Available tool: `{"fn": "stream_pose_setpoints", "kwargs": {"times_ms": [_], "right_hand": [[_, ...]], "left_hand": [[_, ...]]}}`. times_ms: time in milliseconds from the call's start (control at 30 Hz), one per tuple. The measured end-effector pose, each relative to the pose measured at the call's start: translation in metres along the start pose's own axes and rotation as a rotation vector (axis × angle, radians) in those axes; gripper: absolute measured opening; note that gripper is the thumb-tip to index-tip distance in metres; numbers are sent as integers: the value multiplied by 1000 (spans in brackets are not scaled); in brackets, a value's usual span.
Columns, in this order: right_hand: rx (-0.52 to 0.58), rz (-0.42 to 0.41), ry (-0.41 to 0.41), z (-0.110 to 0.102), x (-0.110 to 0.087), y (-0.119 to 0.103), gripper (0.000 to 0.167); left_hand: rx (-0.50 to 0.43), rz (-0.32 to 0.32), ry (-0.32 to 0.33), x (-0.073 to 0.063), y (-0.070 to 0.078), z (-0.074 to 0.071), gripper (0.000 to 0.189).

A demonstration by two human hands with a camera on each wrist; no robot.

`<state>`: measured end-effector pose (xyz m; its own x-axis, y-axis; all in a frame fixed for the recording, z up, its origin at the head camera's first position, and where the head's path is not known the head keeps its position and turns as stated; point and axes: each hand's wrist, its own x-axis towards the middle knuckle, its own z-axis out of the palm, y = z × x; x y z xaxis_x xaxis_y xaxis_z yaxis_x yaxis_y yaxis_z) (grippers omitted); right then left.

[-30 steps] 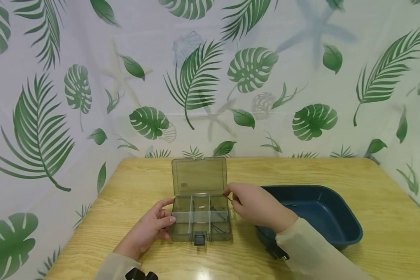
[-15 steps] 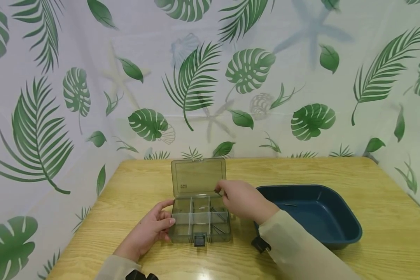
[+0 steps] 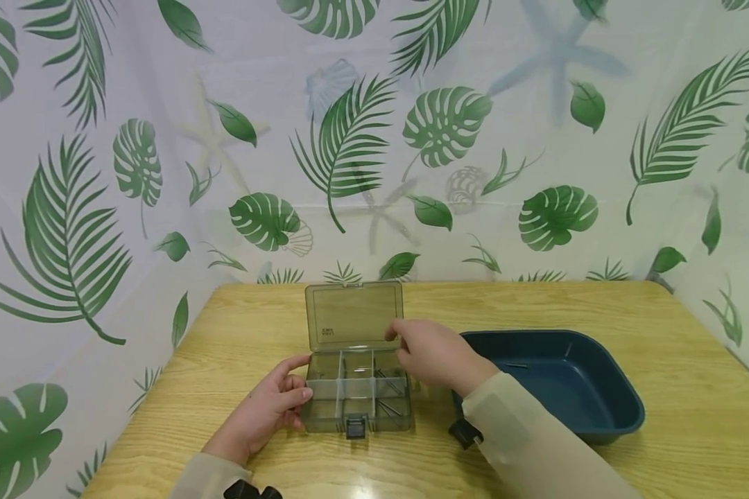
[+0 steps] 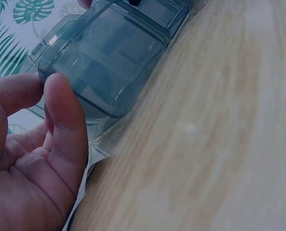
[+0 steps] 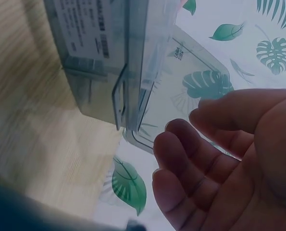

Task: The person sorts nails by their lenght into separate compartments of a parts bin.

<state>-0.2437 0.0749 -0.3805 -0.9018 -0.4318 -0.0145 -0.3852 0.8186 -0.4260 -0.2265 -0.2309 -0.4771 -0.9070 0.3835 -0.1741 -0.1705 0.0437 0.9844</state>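
Observation:
A smoky clear compartment box (image 3: 324,421) stands on the table, its lid (image 3: 354,312) raised at the back. My left hand (image 3: 262,412) grips the box's left side; in the left wrist view the thumb (image 4: 66,108) presses its near corner. Over the right rear compartment, by the lid's lower right corner, hovers my right hand (image 3: 433,352). Its fingers (image 5: 174,156) are loosely bent with nothing between them in the right wrist view. Thin metal pieces that look like nails (image 3: 390,407) lie in the right front compartment, and others show near the rear divider.
To the right is a dark blue tray (image 3: 589,398) with a thin metal piece (image 3: 517,365) inside. The right forearm passes over its left side. A leaf-printed cloth (image 3: 493,138) hangs behind the wooden table (image 3: 256,319).
My right hand has moved left from the box's right rear corner to above the rear compartment. The thin metal piece it pinched is out of its fingers. My left hand has stayed put.

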Motion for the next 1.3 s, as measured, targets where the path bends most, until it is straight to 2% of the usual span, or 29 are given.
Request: {"fn": "stream_pose_setpoints", "kwargs": {"times_ms": [400, 767, 1000, 1300], "right_hand": [[-18, -9, 34, -2, -11, 11, 26], [-21, 20, 51, -8, -34, 23, 28], [-41, 16, 73, -13, -55, 46, 26], [-35, 96, 19, -12, -76, 89, 42]], "left_hand": [[8, 5, -9, -1, 1, 2, 64], [11, 5, 10, 0, 2, 1, 64], [-8, 0, 10, 1, 0, 0, 65], [-2, -2, 16, -1, 0, 0, 64]]}}
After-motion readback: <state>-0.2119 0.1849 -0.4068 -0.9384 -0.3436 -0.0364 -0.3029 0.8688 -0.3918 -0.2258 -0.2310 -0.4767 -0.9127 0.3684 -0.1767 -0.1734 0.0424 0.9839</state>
